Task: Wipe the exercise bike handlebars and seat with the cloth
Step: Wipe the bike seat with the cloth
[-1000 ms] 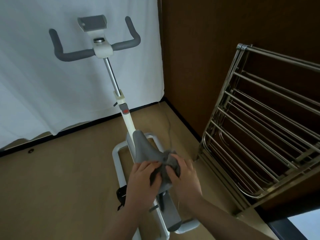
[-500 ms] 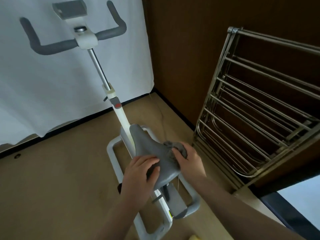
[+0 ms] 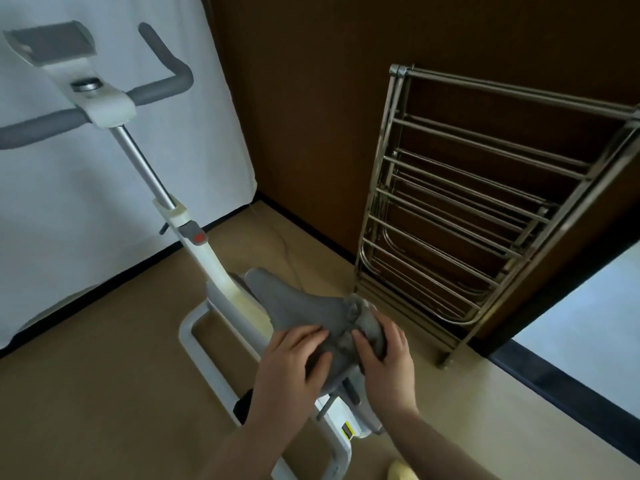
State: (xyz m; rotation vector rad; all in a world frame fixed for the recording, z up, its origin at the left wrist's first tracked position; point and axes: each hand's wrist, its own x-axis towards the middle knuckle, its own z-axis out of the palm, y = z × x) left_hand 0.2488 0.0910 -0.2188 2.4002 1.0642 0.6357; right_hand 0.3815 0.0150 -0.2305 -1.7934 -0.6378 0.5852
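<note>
A white curtain hangs behind my exercise bike, its grey handlebars raised at upper left, while a folded metal drying rack leans on the brown wall. On the tan floor, the bike's white frame carries the grey seat (nose pointing away from me). My left hand lies on the seat's near edge, fingers curved over it. My right hand grips the bunched grey cloth against the seat's rear right side, just beside the left.
</note>
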